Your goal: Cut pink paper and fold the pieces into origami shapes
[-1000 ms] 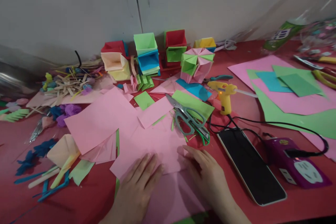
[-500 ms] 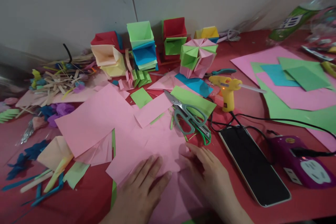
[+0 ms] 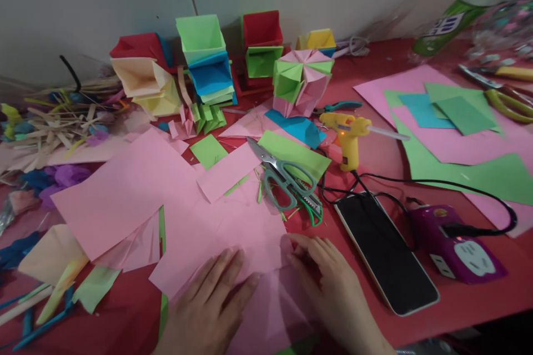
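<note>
My left hand (image 3: pixel 208 305) lies flat, fingers stretched out, pressing on a pink paper sheet (image 3: pixel 233 233) near the front edge of the red table (image 3: pixel 466 299). My right hand (image 3: pixel 333 288) rests beside it with the fingertips on the same sheet's right edge, fingers apart and slightly bent. Grey-handled scissors (image 3: pixel 283 177) lie just beyond the sheet, on a green paper piece (image 3: pixel 295 152). A black phone (image 3: pixel 385 252) lies face up to the right of my right hand.
A yellow glue gun (image 3: pixel 347 133) stands mid-table, its black cable running to a purple power strip (image 3: pixel 456 247). Folded paper boxes (image 3: pixel 208 61) and a pink-green paper ball (image 3: pixel 302 86) line the wall. Loose pink and green sheets (image 3: pixel 458 138) lie right; wooden sticks (image 3: pixel 54 127) and scraps left.
The view has shifted left and down, so everything slides right and up in frame. Both hands stay flat on the pink sheet, barely moved.
</note>
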Action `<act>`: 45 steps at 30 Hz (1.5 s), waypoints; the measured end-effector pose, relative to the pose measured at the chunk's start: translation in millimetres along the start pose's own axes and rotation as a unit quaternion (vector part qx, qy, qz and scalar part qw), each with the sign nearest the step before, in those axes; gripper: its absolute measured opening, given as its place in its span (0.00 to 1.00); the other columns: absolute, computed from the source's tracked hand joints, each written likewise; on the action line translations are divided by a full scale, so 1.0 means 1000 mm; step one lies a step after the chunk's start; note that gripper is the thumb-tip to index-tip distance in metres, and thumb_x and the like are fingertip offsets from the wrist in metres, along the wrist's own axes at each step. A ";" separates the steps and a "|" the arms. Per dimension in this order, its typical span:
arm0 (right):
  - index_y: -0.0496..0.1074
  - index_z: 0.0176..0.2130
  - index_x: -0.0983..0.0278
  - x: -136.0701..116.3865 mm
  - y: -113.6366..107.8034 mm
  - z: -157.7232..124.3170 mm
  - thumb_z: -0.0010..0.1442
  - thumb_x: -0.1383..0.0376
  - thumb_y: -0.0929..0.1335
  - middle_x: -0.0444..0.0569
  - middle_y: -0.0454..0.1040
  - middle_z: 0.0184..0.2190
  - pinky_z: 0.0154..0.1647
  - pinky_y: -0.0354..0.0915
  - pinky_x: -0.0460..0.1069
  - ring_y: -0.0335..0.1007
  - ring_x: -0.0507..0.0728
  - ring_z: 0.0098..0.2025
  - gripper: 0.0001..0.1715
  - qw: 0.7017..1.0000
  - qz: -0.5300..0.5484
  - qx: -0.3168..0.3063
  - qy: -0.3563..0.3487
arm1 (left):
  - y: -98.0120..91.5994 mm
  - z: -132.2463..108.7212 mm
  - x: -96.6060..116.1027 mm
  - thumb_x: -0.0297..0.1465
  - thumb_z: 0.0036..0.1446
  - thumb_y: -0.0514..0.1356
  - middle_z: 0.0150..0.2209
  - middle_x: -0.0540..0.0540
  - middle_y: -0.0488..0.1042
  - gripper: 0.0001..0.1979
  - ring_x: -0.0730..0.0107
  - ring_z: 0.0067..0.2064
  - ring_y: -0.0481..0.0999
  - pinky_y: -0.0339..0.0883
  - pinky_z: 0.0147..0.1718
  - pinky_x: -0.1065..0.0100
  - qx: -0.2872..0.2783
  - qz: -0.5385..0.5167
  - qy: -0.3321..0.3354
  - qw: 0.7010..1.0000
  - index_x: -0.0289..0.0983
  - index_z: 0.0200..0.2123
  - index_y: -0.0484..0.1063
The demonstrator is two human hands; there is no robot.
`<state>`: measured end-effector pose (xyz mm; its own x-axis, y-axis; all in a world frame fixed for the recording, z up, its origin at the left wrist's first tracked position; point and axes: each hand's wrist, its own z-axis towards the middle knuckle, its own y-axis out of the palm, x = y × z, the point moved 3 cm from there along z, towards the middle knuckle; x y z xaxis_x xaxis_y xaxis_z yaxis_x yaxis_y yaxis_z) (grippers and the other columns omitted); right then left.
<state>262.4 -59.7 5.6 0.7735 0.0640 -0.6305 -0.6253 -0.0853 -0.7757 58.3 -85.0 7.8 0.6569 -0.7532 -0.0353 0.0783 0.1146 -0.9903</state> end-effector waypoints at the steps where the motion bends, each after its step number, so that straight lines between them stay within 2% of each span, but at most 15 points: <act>1: 0.69 0.42 0.62 0.000 -0.001 -0.001 0.59 0.66 0.62 0.50 0.73 0.32 0.35 0.66 0.53 0.68 0.59 0.34 0.11 1.000 0.006 0.000 -0.004 | 0.000 -0.001 0.000 0.27 0.57 0.50 0.54 0.44 0.69 0.22 0.56 0.55 0.65 0.59 0.48 0.61 -0.002 0.004 0.005 1.000 0.43 0.55 0.62; 4: 0.70 0.41 0.61 0.000 -0.004 -0.004 0.60 0.65 0.62 0.51 0.72 0.34 0.36 0.66 0.52 0.67 0.58 0.37 0.10 1.000 0.021 0.002 -0.013 | 0.000 -0.001 0.000 0.26 0.57 0.50 0.54 0.44 0.68 0.22 0.57 0.55 0.64 0.59 0.49 0.61 -0.002 0.006 0.012 1.000 0.42 0.55 0.62; 10: 0.73 0.33 0.60 0.007 -0.008 -0.011 0.58 0.64 0.64 0.51 0.68 0.34 0.36 0.65 0.54 0.66 0.59 0.37 0.07 0.999 0.001 0.031 -0.008 | -0.001 0.001 0.000 0.33 0.59 0.50 0.52 0.46 0.70 0.17 0.59 0.55 0.64 0.59 0.49 0.63 0.033 -0.019 -0.015 0.999 0.43 0.51 0.66; 14: 0.72 0.33 0.60 0.009 -0.008 -0.013 0.58 0.64 0.65 0.52 0.67 0.36 0.39 0.64 0.55 0.64 0.60 0.39 0.06 1.000 0.024 0.016 0.013 | -0.003 0.002 -0.001 0.31 0.57 0.52 0.52 0.44 0.70 0.19 0.57 0.54 0.66 0.61 0.47 0.61 0.018 0.004 0.016 1.000 0.42 0.52 0.66; 17: 0.72 0.33 0.61 0.008 -0.007 -0.013 0.58 0.65 0.65 0.52 0.66 0.36 0.38 0.63 0.56 0.64 0.59 0.39 0.06 0.999 0.040 0.002 0.011 | -0.006 0.002 -0.003 0.32 0.57 0.52 0.51 0.44 0.71 0.17 0.57 0.54 0.67 0.62 0.47 0.62 0.028 -0.006 0.002 1.000 0.42 0.50 0.68; 22: 0.72 0.33 0.60 0.004 -0.004 -0.014 0.58 0.65 0.65 0.52 0.67 0.36 0.38 0.62 0.56 0.64 0.60 0.39 0.06 0.999 0.037 -0.007 -0.010 | -0.004 0.004 0.000 0.33 0.58 0.51 0.52 0.42 0.70 0.15 0.60 0.55 0.65 0.58 0.51 0.64 0.040 -0.033 0.023 0.998 0.35 0.45 0.71; 25: 0.72 0.34 0.60 0.004 -0.003 -0.014 0.58 0.66 0.65 0.52 0.67 0.36 0.38 0.62 0.56 0.64 0.60 0.39 0.06 0.999 0.033 -0.003 -0.018 | 0.001 0.007 0.002 0.40 0.57 0.53 0.54 0.40 0.67 0.21 0.58 0.57 0.61 0.56 0.53 0.64 0.012 -0.042 0.042 0.998 0.33 0.49 0.68; 28: 0.72 0.34 0.60 0.005 -0.003 -0.016 0.58 0.67 0.65 0.52 0.68 0.36 0.38 0.62 0.56 0.63 0.60 0.40 0.06 0.999 0.035 0.000 -0.017 | 0.005 0.008 0.003 0.50 0.51 0.56 0.57 0.40 0.64 0.33 0.55 0.58 0.60 0.58 0.51 0.61 -0.031 -0.046 0.044 0.997 0.39 0.56 0.60; 31: 0.72 0.33 0.60 0.005 -0.004 -0.017 0.58 0.66 0.65 0.52 0.68 0.36 0.38 0.62 0.56 0.63 0.60 0.40 0.06 0.999 0.045 -0.004 -0.006 | 0.007 0.008 0.003 0.53 0.46 0.57 0.59 0.42 0.61 0.39 0.55 0.59 0.57 0.56 0.52 0.61 -0.052 -0.056 0.036 0.996 0.41 0.58 0.58; 37: 0.72 0.32 0.61 0.001 -0.005 -0.013 0.58 0.65 0.65 0.52 0.67 0.37 0.38 0.61 0.56 0.63 0.60 0.39 0.06 0.999 0.045 -0.005 0.019 | 0.008 0.007 0.006 0.50 0.51 0.56 0.62 0.46 0.57 0.36 0.56 0.62 0.50 0.48 0.57 0.61 -0.074 -0.070 0.045 0.994 0.38 0.59 0.56; 40: 0.72 0.31 0.62 -0.001 -0.003 -0.012 0.57 0.67 0.66 0.51 0.67 0.36 0.38 0.60 0.57 0.62 0.60 0.38 0.05 0.999 0.032 0.014 0.018 | 0.007 0.010 0.008 0.49 0.54 0.52 0.61 0.44 0.58 0.34 0.57 0.63 0.48 0.43 0.59 0.62 -0.065 -0.068 0.071 0.993 0.33 0.58 0.57; 45: 0.71 0.30 0.61 -0.001 0.002 -0.015 0.56 0.67 0.67 0.51 0.68 0.35 0.37 0.59 0.57 0.62 0.60 0.37 0.03 0.999 0.014 0.044 0.012 | 0.009 0.012 0.009 0.51 0.52 0.53 0.61 0.43 0.57 0.37 0.56 0.62 0.50 0.44 0.58 0.61 -0.067 -0.066 0.068 0.993 0.35 0.59 0.55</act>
<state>261.5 -75.2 4.8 0.7568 0.0397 -0.6524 -0.6530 0.0018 -0.7574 74.3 -82.8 0.4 0.5400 -0.8371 0.0872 0.0510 -0.0709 -0.9962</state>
